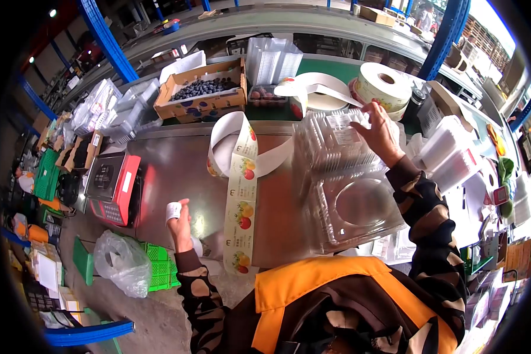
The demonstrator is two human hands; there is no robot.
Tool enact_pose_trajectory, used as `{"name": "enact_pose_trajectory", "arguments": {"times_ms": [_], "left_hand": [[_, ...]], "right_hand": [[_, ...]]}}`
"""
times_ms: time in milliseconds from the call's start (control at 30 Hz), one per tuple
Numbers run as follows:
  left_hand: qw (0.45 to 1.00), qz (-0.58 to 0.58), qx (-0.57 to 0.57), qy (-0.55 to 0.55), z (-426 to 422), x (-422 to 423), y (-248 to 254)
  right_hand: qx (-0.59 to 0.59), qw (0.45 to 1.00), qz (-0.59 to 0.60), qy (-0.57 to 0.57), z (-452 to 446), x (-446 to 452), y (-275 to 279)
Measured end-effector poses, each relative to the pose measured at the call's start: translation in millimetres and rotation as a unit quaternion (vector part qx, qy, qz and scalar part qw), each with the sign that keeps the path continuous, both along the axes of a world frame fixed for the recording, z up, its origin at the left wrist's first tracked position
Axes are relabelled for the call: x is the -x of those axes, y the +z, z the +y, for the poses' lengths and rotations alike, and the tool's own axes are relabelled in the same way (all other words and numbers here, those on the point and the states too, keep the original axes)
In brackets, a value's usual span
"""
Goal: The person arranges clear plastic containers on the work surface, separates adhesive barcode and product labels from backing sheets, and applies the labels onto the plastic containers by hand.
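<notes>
My left hand [181, 223] is at the front left edge of the metal table [177, 153], with its fingers closed and a white tape or label [173, 210] around or at its fingertips. My right hand [379, 131] is over the stacked clear plastic boxes [336, 141], its thumb and fingers apart at the stack's top right. A white label [343, 128] lies on that stack. Nearer to me are more clear containers [360, 203]. Between my hands, a strip of printed fruit labels [242, 206] loops across the table and hangs over its front edge.
A red scale [113, 186] stands at the left. Behind are a cardboard box of blueberries [203, 91], a punnet of dark fruit [266, 96] and a label roll [384, 84]. White containers [454, 156] stand at the right. Below left are a plastic bag [122, 264] and green crate [159, 266].
</notes>
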State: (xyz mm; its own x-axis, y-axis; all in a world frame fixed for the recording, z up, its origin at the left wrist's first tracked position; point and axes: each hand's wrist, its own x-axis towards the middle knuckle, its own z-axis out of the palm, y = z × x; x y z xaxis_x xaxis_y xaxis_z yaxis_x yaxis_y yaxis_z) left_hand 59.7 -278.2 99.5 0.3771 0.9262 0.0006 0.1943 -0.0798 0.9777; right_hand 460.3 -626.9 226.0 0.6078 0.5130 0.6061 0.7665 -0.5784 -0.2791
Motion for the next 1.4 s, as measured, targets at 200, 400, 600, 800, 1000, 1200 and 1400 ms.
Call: {"name": "enact_pose_trajectory", "arguments": {"times_ms": [200,400,600,800,1000,1200,1400], "left_hand": [[0.943,0.267,-0.098,-0.175,13.9,-31.2,-70.6],[0.914,0.263,-0.044,-0.306,-5.2,-56.2,-79.9],[0.940,-0.237,0.127,-0.211,-11.3,-151.6,61.2],[0.930,-0.301,0.107,-0.183,-5.4,-201.7,144.4],[0.901,-0.262,0.034,-0.344,-29.2,-175.4,135.7],[0.919,-0.257,0.052,-0.293,-44.0,-176.6,93.1],[0.923,-0.209,0.073,-0.316,-76.9,-162.7,123.3]], "right_hand": [[-0.058,0.982,0.156,0.089,-5.7,63.4,38.5],[0.008,0.939,0.272,0.212,4.4,123.4,47.4],[0.044,0.892,0.312,0.323,55.5,124.0,29.3],[0.015,0.819,0.438,0.371,109.2,123.7,1.2],[-0.075,0.838,0.430,0.329,114.0,111.8,-5.9],[-0.044,0.956,-0.027,0.290,82.4,138.8,51.4],[0.107,0.932,-0.176,0.299,80.8,138.3,48.3]]}}
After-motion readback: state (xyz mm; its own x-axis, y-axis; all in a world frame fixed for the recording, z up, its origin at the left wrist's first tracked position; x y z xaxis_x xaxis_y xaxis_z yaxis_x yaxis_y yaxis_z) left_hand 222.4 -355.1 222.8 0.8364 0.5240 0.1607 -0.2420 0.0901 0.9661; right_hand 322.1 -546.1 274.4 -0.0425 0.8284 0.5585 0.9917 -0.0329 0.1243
